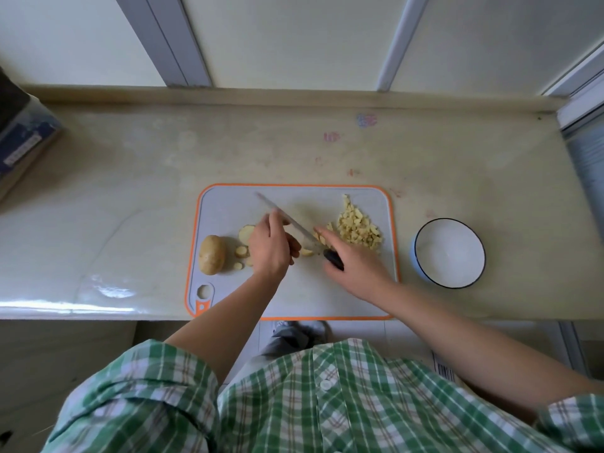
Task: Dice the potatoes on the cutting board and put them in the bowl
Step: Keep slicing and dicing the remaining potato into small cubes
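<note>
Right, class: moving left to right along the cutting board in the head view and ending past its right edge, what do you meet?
In order: whole potato → potato slices → left hand → pile of diced potato → bowl.

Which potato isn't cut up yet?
The brown whole potato at the left end of the cutting board. The slices beside it and the diced pile on the right are already cut.

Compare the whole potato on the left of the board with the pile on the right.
The whole potato is uncut and brown-skinned; the diced pile is small pale bits. The whole potato is one lump near the left edge; the diced pile is many pieces heaped near the right. Both lie on the cutting board.
</note>
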`<state>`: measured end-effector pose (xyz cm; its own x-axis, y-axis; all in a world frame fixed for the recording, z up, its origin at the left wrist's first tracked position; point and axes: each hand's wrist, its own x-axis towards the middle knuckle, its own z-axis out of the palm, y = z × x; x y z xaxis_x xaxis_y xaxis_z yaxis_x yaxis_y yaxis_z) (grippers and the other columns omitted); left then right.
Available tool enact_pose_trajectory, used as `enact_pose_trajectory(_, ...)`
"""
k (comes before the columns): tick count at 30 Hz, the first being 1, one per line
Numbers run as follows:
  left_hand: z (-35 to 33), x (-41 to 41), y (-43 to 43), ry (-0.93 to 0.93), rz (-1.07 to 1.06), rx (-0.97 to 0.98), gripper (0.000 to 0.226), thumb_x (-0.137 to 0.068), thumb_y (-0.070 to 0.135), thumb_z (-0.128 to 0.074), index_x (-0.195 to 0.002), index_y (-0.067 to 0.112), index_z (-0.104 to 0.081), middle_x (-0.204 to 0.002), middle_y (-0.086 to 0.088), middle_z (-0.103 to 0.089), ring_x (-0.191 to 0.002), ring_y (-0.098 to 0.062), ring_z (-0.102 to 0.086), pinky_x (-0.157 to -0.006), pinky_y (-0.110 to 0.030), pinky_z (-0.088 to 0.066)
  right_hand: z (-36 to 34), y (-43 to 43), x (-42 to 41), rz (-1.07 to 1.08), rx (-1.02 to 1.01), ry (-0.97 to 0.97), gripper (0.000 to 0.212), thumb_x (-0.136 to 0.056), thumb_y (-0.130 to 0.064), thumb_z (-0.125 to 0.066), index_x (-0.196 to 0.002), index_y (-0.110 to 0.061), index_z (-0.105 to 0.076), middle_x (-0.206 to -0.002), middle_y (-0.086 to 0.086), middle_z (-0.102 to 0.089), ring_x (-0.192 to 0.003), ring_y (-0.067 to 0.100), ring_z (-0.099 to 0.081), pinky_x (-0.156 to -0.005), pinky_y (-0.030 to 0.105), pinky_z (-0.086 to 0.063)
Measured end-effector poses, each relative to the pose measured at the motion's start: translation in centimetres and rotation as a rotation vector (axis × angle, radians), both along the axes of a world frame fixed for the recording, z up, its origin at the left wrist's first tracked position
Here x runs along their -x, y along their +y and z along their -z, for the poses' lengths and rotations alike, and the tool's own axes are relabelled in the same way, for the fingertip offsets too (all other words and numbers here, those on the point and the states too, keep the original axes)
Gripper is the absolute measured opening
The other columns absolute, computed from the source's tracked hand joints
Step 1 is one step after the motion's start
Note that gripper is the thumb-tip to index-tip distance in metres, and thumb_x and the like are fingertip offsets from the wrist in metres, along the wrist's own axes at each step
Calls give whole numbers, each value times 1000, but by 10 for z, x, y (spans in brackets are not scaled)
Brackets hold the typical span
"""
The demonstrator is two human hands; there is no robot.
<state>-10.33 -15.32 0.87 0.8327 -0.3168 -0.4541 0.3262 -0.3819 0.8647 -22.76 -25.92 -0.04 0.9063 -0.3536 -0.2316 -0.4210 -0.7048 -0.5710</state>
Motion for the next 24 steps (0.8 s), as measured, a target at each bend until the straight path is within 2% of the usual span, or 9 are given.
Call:
enact_pose_trajectory(2, 0, -1, -6, -69, 74, 20, 37, -96, 36, -33, -93, 13, -61, -62, -9, -64, -55, -21, -59, -50, -32, -45, 2, -3, 5, 181, -175, -175, 27, -93, -16, -53, -117, -27, -56, -66, -8, -51, -57, 9, -49, -54, 33, -37)
enact_pose_trajectory(3, 3, -2, -8, -153, 167, -25, 31, -95, 33, -36, -94, 15, -61, -66, -6, -64, -61, -20, -60, -56, -35, -47, 2, -7, 8, 274, -258, -228, 17, -92, -14, -53, -95, -31, -55, -61, -10, -43, -55, 8, -42, -53, 32, -34)
enact_pose_trajectory(4, 7, -5, -10, -278, 305, -110, 23, -93, 27, -41, -96, 17, -62, -73, -3, -65, -69, -19, -61, -62, -36, -49, 0, -10, 10, 359, -300, -262, 22, -90, -15, -53, -80, -34, -47, -58, -9, -38, -53, 9, -37, -53, 33, -32)
enact_pose_trajectory(5, 10, -8, -13, -419, 472, -204, 19, -90, 20, -47, -99, 17, -63, -82, -2, -64, -79, -20, -60, -70, -37, -50, -1, -14, 12, 423, -327, -269, 21, -89, -19, -52, -75, -32, -44, -56, -8, -36, -53, 12, -35, -52, 34, -33)
enact_pose_trajectory(7, 21, -14, -19, -661, 817, -304, 29, -83, 6, -54, -109, 14, -65, -106, -6, -63, -101, -25, -56, -86, -38, -46, -6, -21, 18, 521, -365, -250, 9, -85, -25, -50, -77, -27, -48, -55, -8, -39, -52, 15, -37, -53, 38, -39)
enact_pose_trajectory(10, 31, -19, -35, -850, 1191, -363, 50, -79, -4, -52, -126, 12, -59, -136, -6, -53, -125, -29, -44, -100, -36, -37, -9, -27, 27, 598, -405, -266, 18, -89, -11, -49, -75, -21, -46, -56, -1, -40, -49, 16, -38, -52, 32, -36)
enact_pose_trajectory(14, 35, -28, -52, -967, 1458, -439, 51, -81, 2, -60, -130, 14, -54, -139, -6, -49, -128, -28, -41, -98, -37, -37, -10, -26, 34, 618, -416, -257, 22, -91, -11, -49, -74, -24, -45, -59, 6, -40, -50, 19, -38, -50, 38, -35)
enact_pose_trajectory(17, 33, -33, -56, -1055, 1539, -537, 41, -86, 19, -63, -126, 16, -54, -128, -6, -50, -120, -27, -43, -91, -36, -38, -8, -25, 35, 628, -426, -238, 9, -90, -17, -49, -84, -11, -48, -58, 7, -41, -50, 18, -39, -49, 41, -36)
enact_pose_trajectory(24, 33, -35, -50, -985, 1439, -584, 41, -85, 38, -66, -118, 17, -52, -119, -6, -49, -111, -25, -44, -82, -34, -38, -6, -23, 24, 613, -432, -167, 19, -86, -22, -47, -84, -4, -42, -61, 10, -40, -49, 18, -44, -50, 41, -40)
